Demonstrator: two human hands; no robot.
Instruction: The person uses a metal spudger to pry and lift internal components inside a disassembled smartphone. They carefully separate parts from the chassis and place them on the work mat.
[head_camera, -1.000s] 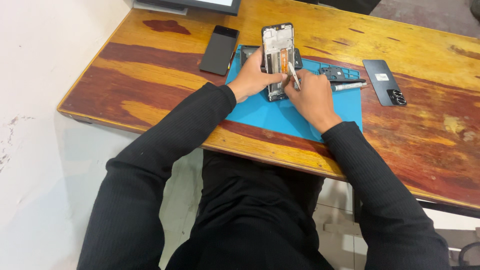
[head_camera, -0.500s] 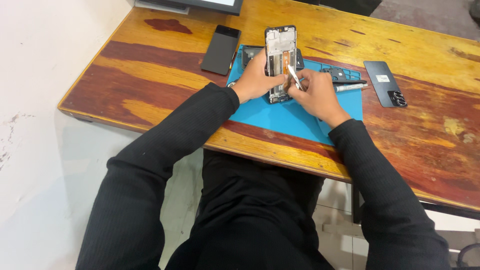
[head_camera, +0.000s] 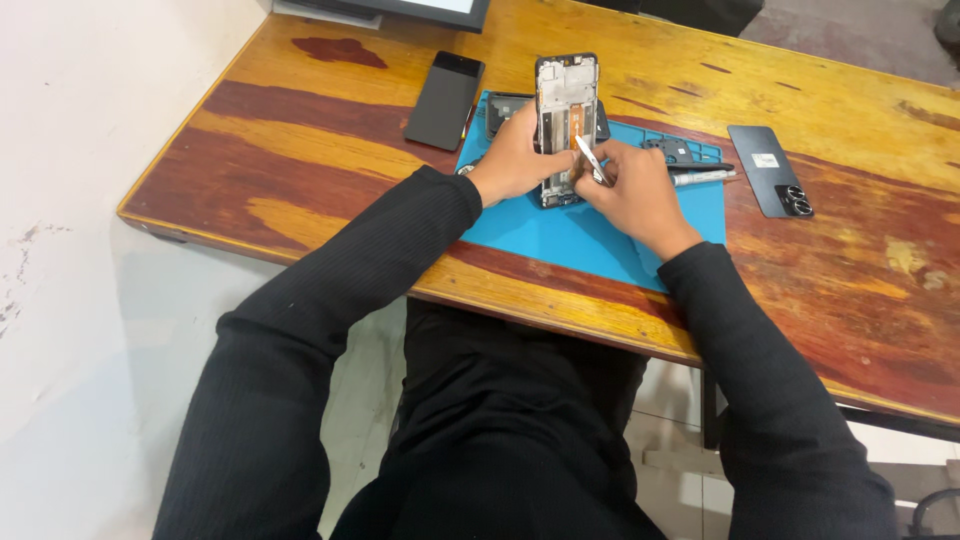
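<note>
Wood forms the counter, a varnished plank top with red-brown and yellow grain, glossy and slightly worn. On it lies a blue mat, flat, matte and rubbery in look, with moulded compartments along its far edge. An opened phone stands lengthwise on the mat's far half, back removed, showing a grey metal frame and a copper-coloured patch inside.

The left hand wraps the phone's near left edge, fingers closed on the frame to steady it. The right hand pinches thin metal tweezers, fingers shut around them, the tip angled down into the frame's lower part.

For good work, judged from this position: keep the left hand's hold firm so the frame cannot slide; bring the tweezers in at a shallow angle; apply light pressure only, since the inner parts look thin and easily bent.

A dark glass screen panel lies flat left of the mat. A black back cover with a camera cluster lies well to the right. A slim silver tool rests beside the right hand.
</note>
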